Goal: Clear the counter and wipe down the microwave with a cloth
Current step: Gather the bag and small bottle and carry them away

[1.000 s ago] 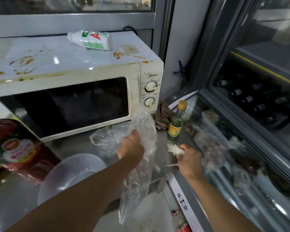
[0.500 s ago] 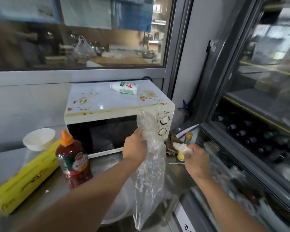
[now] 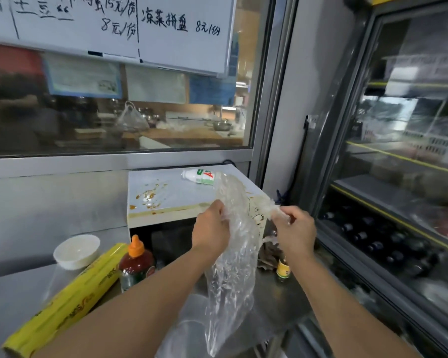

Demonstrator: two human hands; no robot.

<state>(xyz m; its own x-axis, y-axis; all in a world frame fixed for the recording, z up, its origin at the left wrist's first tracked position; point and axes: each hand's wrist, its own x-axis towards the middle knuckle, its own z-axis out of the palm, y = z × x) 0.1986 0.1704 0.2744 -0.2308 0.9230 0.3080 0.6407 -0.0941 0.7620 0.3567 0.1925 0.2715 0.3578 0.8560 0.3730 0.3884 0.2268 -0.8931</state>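
A clear plastic bag (image 3: 233, 275) hangs in front of the white microwave (image 3: 166, 200). My left hand (image 3: 211, 229) grips the bag's left edge near the top. My right hand (image 3: 294, 228) pinches the bag's other top edge, together with a small white scrap that is mostly hidden in the fingers. Brown sauce stains mark the microwave's top, where a white drink bottle (image 3: 199, 176) lies on its side. A brown cloth (image 3: 268, 254) lies on the steel counter (image 3: 18, 293) by the microwave's right side, partly hidden behind my right wrist.
On the counter stand a red sauce bottle with an orange cap (image 3: 136, 262), a yellow cling-film box (image 3: 65, 303), a white bowl (image 3: 76, 250), a small yellow-labelled bottle (image 3: 283, 270) and a clear bowl (image 3: 186, 332) under the bag. A glass-door fridge (image 3: 398, 189) stands at the right.
My head has tilted up, so the window and whiteboard now show. Both hands rose with the bag; my right hand moved up to the bag's top edge and spread it.
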